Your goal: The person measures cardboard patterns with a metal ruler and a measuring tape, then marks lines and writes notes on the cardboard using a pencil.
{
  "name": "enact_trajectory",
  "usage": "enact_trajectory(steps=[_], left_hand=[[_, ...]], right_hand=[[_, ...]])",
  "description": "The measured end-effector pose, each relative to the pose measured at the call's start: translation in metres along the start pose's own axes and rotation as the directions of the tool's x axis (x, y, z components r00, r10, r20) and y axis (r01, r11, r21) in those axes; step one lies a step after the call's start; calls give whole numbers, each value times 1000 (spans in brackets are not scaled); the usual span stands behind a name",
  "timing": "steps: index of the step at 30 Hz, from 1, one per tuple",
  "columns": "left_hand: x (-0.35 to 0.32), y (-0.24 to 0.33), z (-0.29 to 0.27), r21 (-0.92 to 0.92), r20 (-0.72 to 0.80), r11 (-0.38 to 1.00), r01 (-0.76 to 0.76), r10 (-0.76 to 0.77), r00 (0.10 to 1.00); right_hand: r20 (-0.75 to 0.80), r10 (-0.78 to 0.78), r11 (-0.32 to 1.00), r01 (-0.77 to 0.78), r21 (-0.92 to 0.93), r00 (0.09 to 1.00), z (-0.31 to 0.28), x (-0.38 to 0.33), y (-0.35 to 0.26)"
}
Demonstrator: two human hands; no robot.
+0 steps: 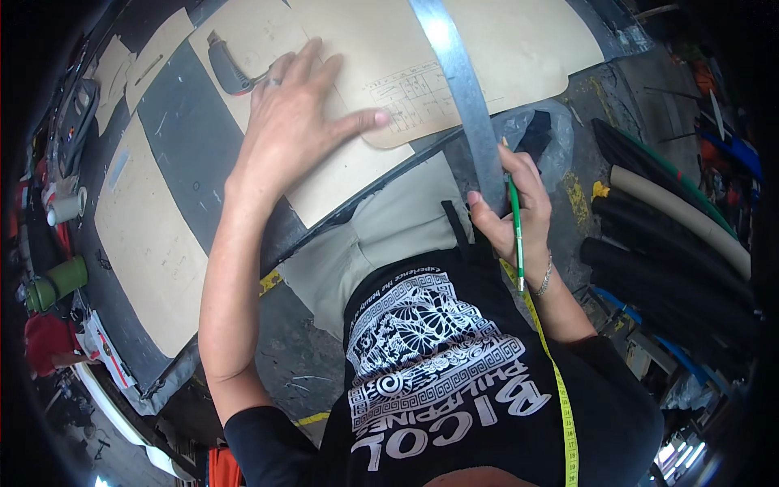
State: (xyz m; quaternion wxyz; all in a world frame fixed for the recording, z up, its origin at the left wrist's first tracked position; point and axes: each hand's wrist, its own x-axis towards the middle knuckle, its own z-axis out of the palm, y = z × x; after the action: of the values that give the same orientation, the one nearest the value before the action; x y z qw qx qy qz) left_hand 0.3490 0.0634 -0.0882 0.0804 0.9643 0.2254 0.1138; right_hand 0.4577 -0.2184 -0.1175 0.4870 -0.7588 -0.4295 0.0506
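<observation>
Tape measure (564, 406) hangs; left hand (294, 114) splays, right hand (531, 203) grips ruler (464, 81) and pencil (517, 227); table's (187, 122) near-edge card (531, 61) sketched, remainder unclear.

We've got our left hand (294, 114) left of the metal ruler (462, 81), apart from it: palm down, fingers spread and slightly bent, thumb out toward the ruler. Left forearm (235, 284) well left of the ruler, elbow bent, wrist fairly straight. Our right hand (526, 195) is at the ruler's near end, fingers curled, thumb against it. Right forearm (560, 304) sits nearer our torso than the ruler, angled toward it.
</observation>
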Motion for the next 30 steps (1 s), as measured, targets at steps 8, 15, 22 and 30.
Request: enact_trajectory(steps=[8,15,22,30], left_hand=[[-9,-6,24,41,5,991,-125,125,992],[1,5,39,1,-23,993,-116,116,993],[5,-16,19,-103,138,981,-165,178,974],[24,-4,30,66,90,992,-107,101,991]], right_hand=[[101,22,999,-26,37,995,10,-2,-1],[191,86,993,-100,66,978,15,-24,-5],[340,203,962,-252,104,918,7,-30,-17],[374,225,957,-276,90,900,1,-24,-15]])
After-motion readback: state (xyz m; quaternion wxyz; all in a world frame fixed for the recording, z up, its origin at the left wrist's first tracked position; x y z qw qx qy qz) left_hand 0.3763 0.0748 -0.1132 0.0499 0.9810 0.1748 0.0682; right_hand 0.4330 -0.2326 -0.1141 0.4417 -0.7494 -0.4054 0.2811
